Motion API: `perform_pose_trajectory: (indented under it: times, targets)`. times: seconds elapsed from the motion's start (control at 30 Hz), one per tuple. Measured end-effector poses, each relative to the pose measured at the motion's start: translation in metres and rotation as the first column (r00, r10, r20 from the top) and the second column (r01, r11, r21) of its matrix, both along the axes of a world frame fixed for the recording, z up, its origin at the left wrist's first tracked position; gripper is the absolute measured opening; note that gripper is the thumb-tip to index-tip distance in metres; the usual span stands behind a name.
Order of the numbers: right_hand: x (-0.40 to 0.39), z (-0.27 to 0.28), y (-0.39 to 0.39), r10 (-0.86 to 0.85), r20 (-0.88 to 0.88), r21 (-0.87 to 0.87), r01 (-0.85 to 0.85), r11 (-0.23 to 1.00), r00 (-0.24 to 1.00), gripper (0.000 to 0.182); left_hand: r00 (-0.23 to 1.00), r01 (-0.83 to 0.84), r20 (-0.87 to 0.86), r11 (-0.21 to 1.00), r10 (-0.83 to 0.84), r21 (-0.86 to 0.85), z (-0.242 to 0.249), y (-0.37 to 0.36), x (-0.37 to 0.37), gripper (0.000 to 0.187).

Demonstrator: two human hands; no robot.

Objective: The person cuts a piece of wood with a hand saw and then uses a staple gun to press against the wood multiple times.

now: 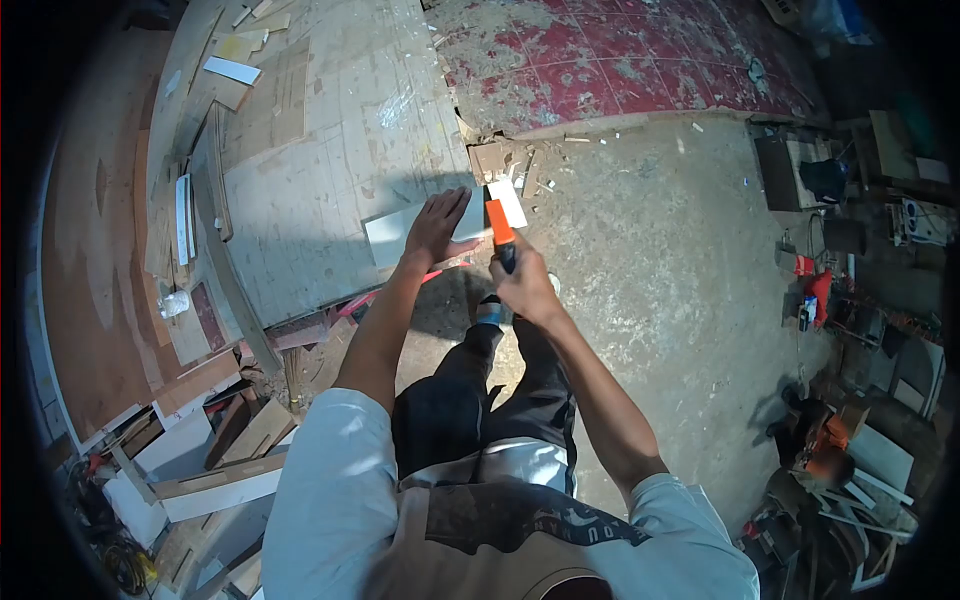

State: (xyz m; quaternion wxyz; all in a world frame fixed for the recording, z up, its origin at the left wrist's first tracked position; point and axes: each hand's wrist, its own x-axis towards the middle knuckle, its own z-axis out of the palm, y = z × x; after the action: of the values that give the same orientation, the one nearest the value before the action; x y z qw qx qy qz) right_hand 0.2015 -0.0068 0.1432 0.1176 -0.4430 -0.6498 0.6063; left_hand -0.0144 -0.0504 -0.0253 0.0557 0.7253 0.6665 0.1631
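A pale rectangular board (393, 236) lies at the corner of the large wooden work surface (340, 130). My left hand (437, 228) rests on the board, its fingers stretched out and pressing it flat. In my right hand (528, 284) is a tool with an orange front part and a dark handle (501, 224), my fingers wrapped round the handle. The orange part is by the board's right end; whether it touches the board I cannot tell. Just beyond it, a small white piece (507, 203) lies lower down, among wood scraps.
Wood offcuts (215, 470) are piled at the lower left. Thin strips and a crumpled silver item (173, 304) lie on the left. Red tiles (600, 60) cover the floor ahead. Tools, an orange-and-black machine (828, 450) and boards line the right side.
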Motion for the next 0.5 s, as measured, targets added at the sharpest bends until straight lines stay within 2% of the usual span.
perform_pose_trajectory:
  times: [0.03, 0.07, 0.17, 0.2, 0.33, 0.43, 0.5]
  targets:
    - [0.002, 0.010, 0.006, 0.006, 0.039, -0.027, -0.005, 1.000, 0.999, 0.033, 1.000, -0.001, 0.000, 1.000, 0.001, 0.003, 0.001, 0.001, 0.000, 0.098]
    - [0.006, 0.024, 0.006, -0.008, -0.024, 0.016, 0.009, 1.000, 1.000, 0.032, 1.000, 0.024, 0.013, 1.000, -0.024, 0.007, 0.002, 0.003, -0.002, 0.097]
    - [0.019, 0.019, -0.007, -0.069, -0.004, -0.043, 0.068, 0.997, 0.998, 0.033, 0.978, 0.151, 0.141, 0.987, -0.156, 0.052, -0.001, -0.008, 0.001, 0.093]
    - [0.016, 0.024, -0.012, -0.092, -0.043, 0.013, 0.092, 0.996, 0.995, 0.031, 0.981, 0.152, 0.116, 0.988, -0.154, 0.033, 0.004, -0.008, 0.005, 0.097]
    - [0.009, 0.016, -0.005, -0.108, -0.024, -0.075, 0.106, 0.992, 0.994, 0.028, 0.981, 0.106, 0.160, 0.994, -0.107, 0.015, 0.008, -0.006, 0.005, 0.096]
    - [0.001, 0.026, 0.013, -0.057, -0.056, -0.132, 0.049, 0.990, 0.997, 0.029, 0.991, 0.073, 0.114, 0.997, -0.074, 0.009, 0.008, -0.006, 0.006, 0.096]
    - [-0.007, 0.045, 0.029, -0.059, -0.020, -0.309, 0.050, 0.950, 0.998, 0.034, 0.997, 0.047, 0.064, 0.999, -0.046, -0.015, 0.014, -0.006, 0.007, 0.091]
